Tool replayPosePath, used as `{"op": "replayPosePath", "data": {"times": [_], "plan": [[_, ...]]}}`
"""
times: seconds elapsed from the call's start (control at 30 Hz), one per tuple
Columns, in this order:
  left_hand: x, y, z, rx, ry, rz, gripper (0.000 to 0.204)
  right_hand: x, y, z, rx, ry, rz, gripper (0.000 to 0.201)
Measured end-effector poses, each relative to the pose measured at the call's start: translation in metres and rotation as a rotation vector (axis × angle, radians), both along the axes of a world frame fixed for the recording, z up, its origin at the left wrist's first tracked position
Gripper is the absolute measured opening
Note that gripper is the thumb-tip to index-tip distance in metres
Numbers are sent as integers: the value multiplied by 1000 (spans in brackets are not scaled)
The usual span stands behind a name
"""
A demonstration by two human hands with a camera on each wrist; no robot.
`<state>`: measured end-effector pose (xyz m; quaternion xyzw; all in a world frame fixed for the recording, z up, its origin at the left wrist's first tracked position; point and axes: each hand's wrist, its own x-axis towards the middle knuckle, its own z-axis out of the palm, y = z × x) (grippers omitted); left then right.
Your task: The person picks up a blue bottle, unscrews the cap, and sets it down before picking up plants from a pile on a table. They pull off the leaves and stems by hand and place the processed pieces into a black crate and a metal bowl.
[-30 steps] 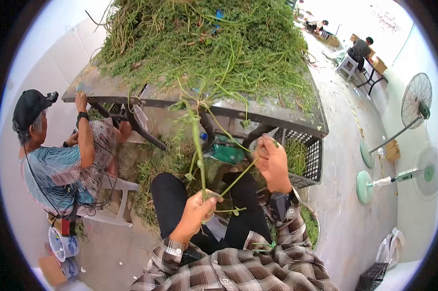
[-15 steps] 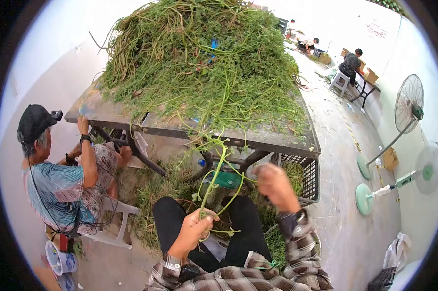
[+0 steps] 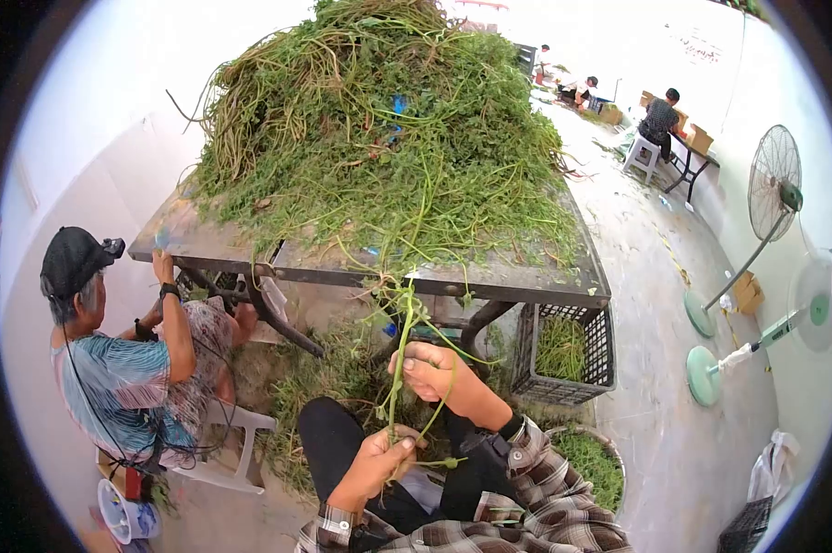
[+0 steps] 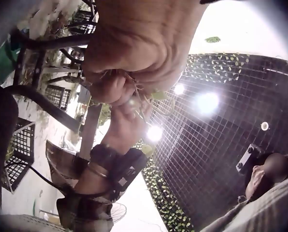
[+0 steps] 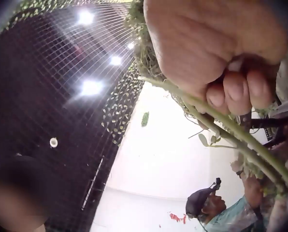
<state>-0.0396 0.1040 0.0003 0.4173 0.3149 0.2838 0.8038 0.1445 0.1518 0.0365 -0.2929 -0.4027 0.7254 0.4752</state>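
A long green leafy stem (image 3: 395, 398) stands nearly upright between my hands, its top close to the table's front edge. My left hand (image 3: 375, 465) pinches its lower end above my lap. Higher up, my right hand (image 3: 442, 376) has its fingers curled at the stem. A thinner side shoot (image 3: 451, 382) bends down past the right hand, and a short leafy piece (image 3: 448, 463) sticks out beside the left one. In the right wrist view, two stems (image 5: 240, 137) run close under the curled fingers. The left wrist view shows the left hand (image 4: 139, 48) partly covering the right.
A high heap of greens (image 3: 379, 175) covers much of the table (image 3: 194, 230). A black crate (image 3: 602, 355) with stems and a round basket (image 3: 621, 475) of greens stand at right. A seated person (image 3: 125, 350) is at left. Fans (image 3: 773, 184) stand along the right wall.
My right hand, earlier at the side shoot's end, swung away to the right and has come back leftward to the main stem. The left hand kept its pinch. The head view has tilted up.
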Motion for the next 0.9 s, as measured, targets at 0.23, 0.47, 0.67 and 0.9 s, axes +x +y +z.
{"op": "replayPosePath", "data": {"times": [0.23, 0.47, 0.67, 0.9], "plan": [[0, 6, 15, 38, 14, 72, 23, 8, 6, -2, 966, -967, -750, 16], [-4, -2, 4, 44, -22, 69, 29, 84, 6, 41, 232, -457, -762, 16], [-3, -1, 6, 132, 62, 24, 33, 46, -14, 15, 46, -311, -354, 19], [-9, -1, 4, 223, 213, -35, 31, 17, -5, 7, -114, 179, -31, 17]]}}
